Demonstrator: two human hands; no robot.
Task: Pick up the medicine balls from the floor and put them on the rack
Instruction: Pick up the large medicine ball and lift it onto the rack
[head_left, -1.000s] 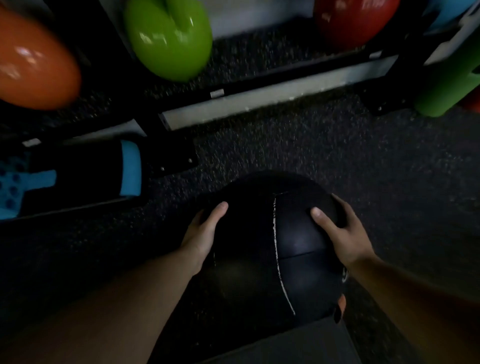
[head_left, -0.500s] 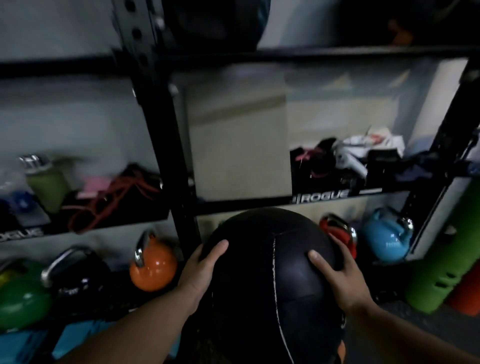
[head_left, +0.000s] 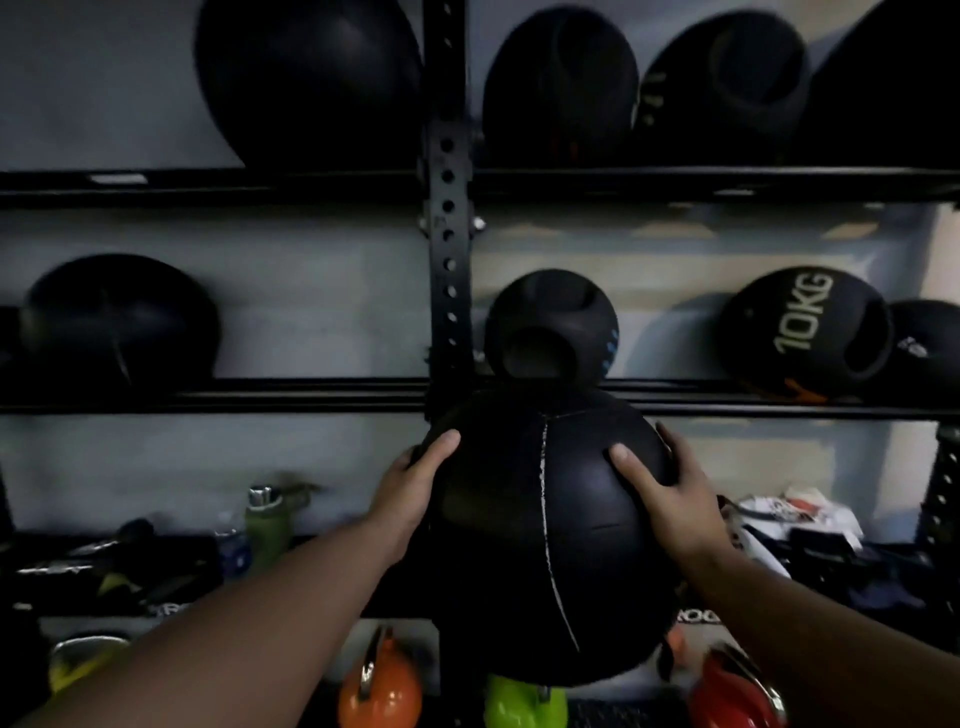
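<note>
**Holding a ball up at the rack**

The black ball (head_left: 535, 545) hangs in the air in front of the rack's post (head_left: 447, 249), its top just under the middle shelf rail. The left hand (head_left: 410, 483) clasps its left side, thumb laid on the front and fingers wrapped behind. The right hand (head_left: 670, 493) clasps the right side the same way. On the middle shelf a handled ball (head_left: 553, 322) sits just right of the post, a 10KG ball (head_left: 805, 332) sits further right, and another ball (head_left: 119, 322) sits well left. Lower down, a green bottle (head_left: 267, 525) stands left of the post.
</note>
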